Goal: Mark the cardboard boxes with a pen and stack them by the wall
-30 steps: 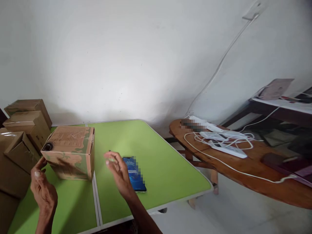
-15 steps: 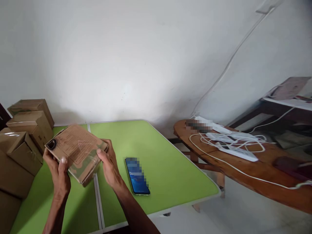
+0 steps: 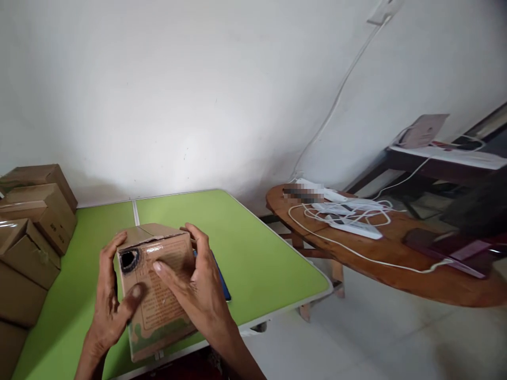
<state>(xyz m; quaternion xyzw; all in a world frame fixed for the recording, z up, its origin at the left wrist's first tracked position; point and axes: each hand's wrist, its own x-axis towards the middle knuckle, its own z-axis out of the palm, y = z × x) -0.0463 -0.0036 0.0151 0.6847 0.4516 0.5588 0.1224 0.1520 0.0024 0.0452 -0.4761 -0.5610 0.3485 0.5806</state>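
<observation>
A small brown cardboard box (image 3: 158, 301) with printed text and green patches is held up between both hands, over the near part of the green table (image 3: 277, 279). A dark-rimmed hole shows at its upper left corner. My left hand (image 3: 113, 295) grips the left side, thumb on the printed face. My right hand (image 3: 204, 287) wraps the right side, its thumb lying across the print. Behind that hand a phone (image 3: 223, 282) lies on the table, mostly hidden.
Several cardboard boxes (image 3: 43, 211) are stacked along the table's left side. To the right, a wooden table (image 3: 309, 221) carries white power strips (image 3: 354, 227) with tangled white cables. A white wall (image 3: 178, 95) stands behind.
The box has been turned so its printed face stands more upright toward me, and brought nearer. My right thumb has moved across the print. The view has shifted right, and the phone is now mostly covered.
</observation>
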